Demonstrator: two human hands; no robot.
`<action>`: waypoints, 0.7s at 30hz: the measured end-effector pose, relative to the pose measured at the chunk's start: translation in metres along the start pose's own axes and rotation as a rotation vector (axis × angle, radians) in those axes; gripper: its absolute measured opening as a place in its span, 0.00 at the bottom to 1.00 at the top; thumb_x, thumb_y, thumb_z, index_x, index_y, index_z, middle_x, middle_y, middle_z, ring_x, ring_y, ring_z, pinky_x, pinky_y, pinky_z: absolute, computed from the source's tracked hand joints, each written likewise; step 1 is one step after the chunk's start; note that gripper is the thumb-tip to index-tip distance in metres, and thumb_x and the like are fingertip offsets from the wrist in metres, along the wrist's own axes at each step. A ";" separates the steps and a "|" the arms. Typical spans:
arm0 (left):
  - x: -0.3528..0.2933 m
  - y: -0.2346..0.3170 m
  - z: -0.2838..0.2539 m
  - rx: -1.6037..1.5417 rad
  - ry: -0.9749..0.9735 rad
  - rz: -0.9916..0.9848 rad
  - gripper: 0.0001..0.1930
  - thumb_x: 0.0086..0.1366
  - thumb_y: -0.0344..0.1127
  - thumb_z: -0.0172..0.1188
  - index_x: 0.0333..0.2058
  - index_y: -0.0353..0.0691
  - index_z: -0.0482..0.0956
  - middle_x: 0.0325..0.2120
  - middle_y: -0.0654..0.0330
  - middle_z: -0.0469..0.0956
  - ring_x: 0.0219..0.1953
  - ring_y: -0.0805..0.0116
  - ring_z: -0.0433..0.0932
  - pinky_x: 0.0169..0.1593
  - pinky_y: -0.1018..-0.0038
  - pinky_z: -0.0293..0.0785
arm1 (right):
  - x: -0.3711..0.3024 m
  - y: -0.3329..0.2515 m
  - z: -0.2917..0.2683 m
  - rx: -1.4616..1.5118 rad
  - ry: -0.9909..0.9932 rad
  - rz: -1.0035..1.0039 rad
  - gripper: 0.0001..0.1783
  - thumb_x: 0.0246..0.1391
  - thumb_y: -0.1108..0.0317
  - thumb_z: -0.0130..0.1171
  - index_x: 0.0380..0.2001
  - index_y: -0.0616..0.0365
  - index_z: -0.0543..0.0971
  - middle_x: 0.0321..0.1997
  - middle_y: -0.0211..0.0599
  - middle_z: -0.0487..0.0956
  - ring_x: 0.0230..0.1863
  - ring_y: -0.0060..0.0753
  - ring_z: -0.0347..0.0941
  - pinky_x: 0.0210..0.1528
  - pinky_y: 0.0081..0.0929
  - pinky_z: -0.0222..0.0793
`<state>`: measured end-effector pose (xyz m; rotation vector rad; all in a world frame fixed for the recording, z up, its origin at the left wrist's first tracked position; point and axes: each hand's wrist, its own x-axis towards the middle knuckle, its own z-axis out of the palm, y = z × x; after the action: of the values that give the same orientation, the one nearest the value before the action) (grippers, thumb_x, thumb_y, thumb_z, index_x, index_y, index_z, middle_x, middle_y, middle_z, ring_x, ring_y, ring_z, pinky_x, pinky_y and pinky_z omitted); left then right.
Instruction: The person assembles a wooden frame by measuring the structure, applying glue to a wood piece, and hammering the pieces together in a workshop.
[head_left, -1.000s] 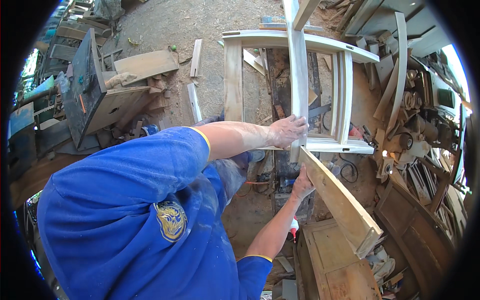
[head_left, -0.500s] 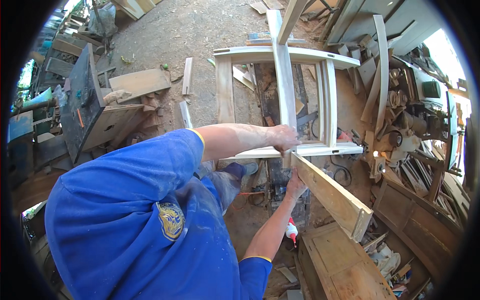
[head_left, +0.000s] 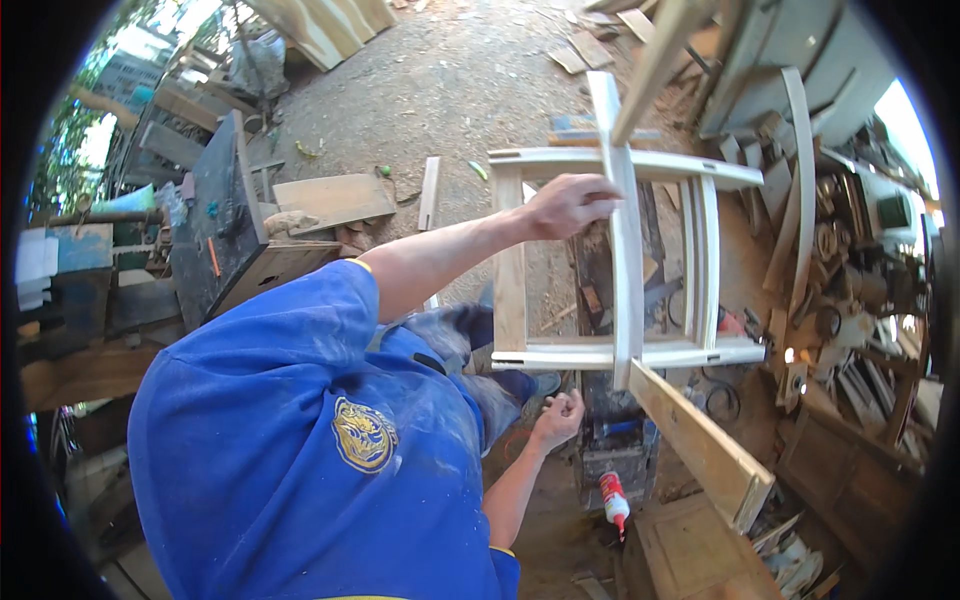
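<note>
A pale wooden frame (head_left: 560,357) with several crosspieces lies over a narrow dark bench (head_left: 605,455). Across it runs a long pale wooden bar (head_left: 627,260). My left hand (head_left: 572,207) is beside this bar near the frame's far rail, fingers bent together; whether anything is in them is hidden. My right hand (head_left: 560,418) hovers left of the bench, below the near rail, its fingers curled in and touching no wood. A rough board (head_left: 700,445) slants from the bar's near end toward the lower right. Another board (head_left: 660,70) meets the bar near its far end.
A red and white glue bottle (head_left: 614,500) lies at the bench's near end. Stacked timber and old panels (head_left: 680,550) crowd the right side. At left stand a dark tilted board (head_left: 215,215) and scrap wood. An offcut (head_left: 429,193) lies on the dusty ground.
Both hands have left the joint at the near rail. My left hand moved away toward the far rail; my right hand drew back to the left. The view has shifted.
</note>
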<state>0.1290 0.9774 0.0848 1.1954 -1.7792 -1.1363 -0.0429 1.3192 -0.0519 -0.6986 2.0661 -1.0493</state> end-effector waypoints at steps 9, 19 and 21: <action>-0.246 -0.071 -0.191 0.521 0.467 -0.267 0.09 0.61 0.34 0.58 0.40 0.41 0.78 0.34 0.53 0.78 0.38 0.57 0.78 0.43 0.64 0.74 | 0.058 -0.098 0.109 -0.050 -0.588 -0.094 0.18 0.58 0.73 0.54 0.51 0.67 0.72 0.39 0.42 0.77 0.31 0.30 0.75 0.30 0.22 0.72; -0.391 -0.091 -0.468 0.989 1.121 -1.089 0.27 0.57 0.49 0.60 0.51 0.37 0.70 0.52 0.49 0.70 0.58 0.50 0.65 0.60 0.56 0.62 | 0.060 -0.171 0.189 -0.236 -1.006 -0.433 0.13 0.56 0.75 0.53 0.44 0.66 0.77 0.31 0.38 0.78 0.28 0.27 0.75 0.33 0.23 0.73; -0.389 -0.108 -0.495 0.810 0.871 -1.389 0.23 0.58 0.49 0.60 0.47 0.40 0.77 0.50 0.48 0.74 0.55 0.48 0.71 0.57 0.53 0.66 | 0.052 -0.183 0.199 -0.237 -1.000 -0.470 0.12 0.55 0.75 0.54 0.43 0.65 0.77 0.29 0.38 0.79 0.29 0.25 0.76 0.33 0.22 0.73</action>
<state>0.7308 1.1850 0.1380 3.0006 -0.4983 -0.1926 0.1078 1.0950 -0.0001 -1.5066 1.1632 -0.4803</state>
